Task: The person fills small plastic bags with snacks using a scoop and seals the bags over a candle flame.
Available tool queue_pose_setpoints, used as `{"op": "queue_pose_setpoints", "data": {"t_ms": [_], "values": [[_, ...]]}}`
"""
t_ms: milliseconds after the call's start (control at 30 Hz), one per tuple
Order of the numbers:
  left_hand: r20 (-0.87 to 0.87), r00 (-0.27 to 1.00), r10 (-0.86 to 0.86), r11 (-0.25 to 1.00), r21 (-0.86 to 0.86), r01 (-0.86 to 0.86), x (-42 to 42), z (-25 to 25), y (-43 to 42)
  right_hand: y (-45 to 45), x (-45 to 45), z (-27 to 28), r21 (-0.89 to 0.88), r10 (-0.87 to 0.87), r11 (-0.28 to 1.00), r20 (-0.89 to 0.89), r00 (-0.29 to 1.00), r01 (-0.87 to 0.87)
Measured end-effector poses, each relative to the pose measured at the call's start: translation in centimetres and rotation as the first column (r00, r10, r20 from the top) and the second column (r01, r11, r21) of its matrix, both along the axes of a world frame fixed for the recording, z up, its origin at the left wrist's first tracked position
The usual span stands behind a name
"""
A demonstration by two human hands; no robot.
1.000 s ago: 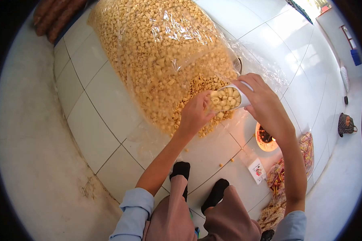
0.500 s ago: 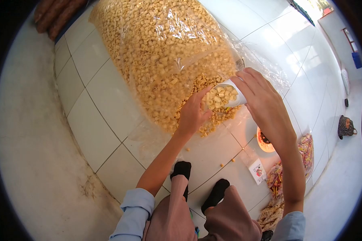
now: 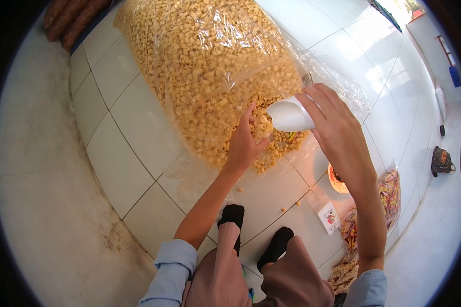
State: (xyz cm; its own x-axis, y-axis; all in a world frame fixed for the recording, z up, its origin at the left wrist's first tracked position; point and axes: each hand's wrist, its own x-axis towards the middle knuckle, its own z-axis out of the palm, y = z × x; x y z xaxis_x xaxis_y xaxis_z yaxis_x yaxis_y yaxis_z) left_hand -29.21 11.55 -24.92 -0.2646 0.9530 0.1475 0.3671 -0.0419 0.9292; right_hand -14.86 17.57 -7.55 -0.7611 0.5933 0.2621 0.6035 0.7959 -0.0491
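My right hand (image 3: pixel 333 115) is closed around a white scoop-like cup (image 3: pixel 291 115) with a slanted mouth, tilted toward the left; its visible inside is bare. My left hand (image 3: pixel 245 143) faces the cup's mouth, thumb and fingers curved around pale ring-shaped snack pieces (image 3: pixel 262 124). These seem to sit in a thin clear bag between the fingers, though its film is hard to make out. Both hands are over the open end of a huge clear plastic sack (image 3: pixel 210 66) full of the same tube-like snacks. Loose pieces (image 3: pixel 276 153) lie at its opening.
On the tiled floor to the right stand an orange-lit bowl (image 3: pixel 338 180) with dark contents, a printed white card (image 3: pixel 328 218) and a bag of colourful packets (image 3: pixel 389 192). My socked feet (image 3: pixel 275 248) are below. A dark bag (image 3: pixel 441 161) lies far right.
The cup, full of snack pieces before, has tipped further and its pieces have poured out toward my left hand. My left fingers have shifted slightly and spread more.
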Motion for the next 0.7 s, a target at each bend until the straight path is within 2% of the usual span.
{"op": "queue_pose_setpoints", "data": {"t_ms": [33, 67, 100, 133, 167, 233, 300, 367, 467, 533, 567, 633, 667, 700], "values": [[0.046, 0.999, -0.004, 0.999, -0.037, 0.006, 0.0, -0.1, 0.0, 0.3, 0.1, -0.3, -0.001, -0.001, 1.0, 0.0, 1.0, 0.001], [0.045, 0.999, -0.004, 0.999, -0.038, 0.006, -0.1, -0.2, 0.1, 0.7, 0.5, -1.0, 0.019, -0.071, 0.997, -0.031, 0.997, 0.072], [0.13, 0.991, -0.009, 1.0, -0.028, 0.012, -0.1, -0.4, 0.2, 1.2, 0.9, -1.9, 0.036, -0.14, 0.989, -0.063, 0.988, 0.143], [0.213, 0.977, -0.014, 1.0, -0.017, 0.018, -0.1, -0.6, 0.3, 1.7, 1.2, -3.8, -0.032, -0.183, 0.983, -0.106, 0.977, 0.181], [0.212, 0.977, -0.014, 1.0, -0.016, 0.018, -0.2, -0.7, 0.2, 2.1, 1.7, -6.6, -0.099, -0.228, 0.971, -0.147, 0.962, 0.216], [0.292, 0.954, -0.066, 0.997, 0.061, 0.05, -0.5, -0.7, 0.4, 2.5, 2.9, -14.1, -0.162, -0.264, 0.956, -0.113, 0.958, 0.245], [0.315, 0.944, -0.1, 0.995, 0.041, 0.092, -0.8, -1.3, 0.6, 0.6, 2.6, -17.5, -0.455, -0.366, 0.848, -0.132, 0.921, 0.272], [0.351, 0.928, -0.124, 0.991, -0.003, 0.133, -1.2, -1.9, 0.0, -0.4, 2.3, -21.3, -0.486, -0.348, 0.845, -0.185, 0.919, 0.223], [0.417, 0.89, -0.183, 0.975, -0.038, 0.219, -1.6, -2.4, 0.2, -0.5, 2.0, -21.5, -0.421, -0.281, 0.894, -0.26, 0.924, 0.154], [0.197, 0.961, -0.196, 0.978, -0.033, 0.206, -1.5, -2.6, 0.3, 0.0, 0.9, -18.4, -0.435, -0.281, 0.895, -0.385, 0.879, 0.095], [0.196, 0.961, -0.196, 0.978, -0.032, 0.206, -1.5, -2.9, 0.4, -0.2, 0.2, -17.0, -0.435, -0.281, 0.895, -0.385, 0.879, 0.095], [0.241, 0.947, -0.214, 0.977, 0.047, 0.208, -1.3, -3.3, 0.8, -0.6, -1.0, -14.7, -0.657, -0.303, 0.723, -0.579, 0.757, -0.214], [0.241, 0.947, -0.214, 0.977, 0.048, 0.208, -1.2, -3.4, 0.8, -0.7, -1.3, -14.6, -0.657, -0.302, 0.723, -0.579, 0.757, -0.214], [0.282, 0.934, -0.219, 0.974, 0.002, 0.228, -1.0, -3.3, 0.6, -0.8, -1.6, -14.4, -0.652, -0.275, 0.743, -0.503, 0.82, -0.151]]}}
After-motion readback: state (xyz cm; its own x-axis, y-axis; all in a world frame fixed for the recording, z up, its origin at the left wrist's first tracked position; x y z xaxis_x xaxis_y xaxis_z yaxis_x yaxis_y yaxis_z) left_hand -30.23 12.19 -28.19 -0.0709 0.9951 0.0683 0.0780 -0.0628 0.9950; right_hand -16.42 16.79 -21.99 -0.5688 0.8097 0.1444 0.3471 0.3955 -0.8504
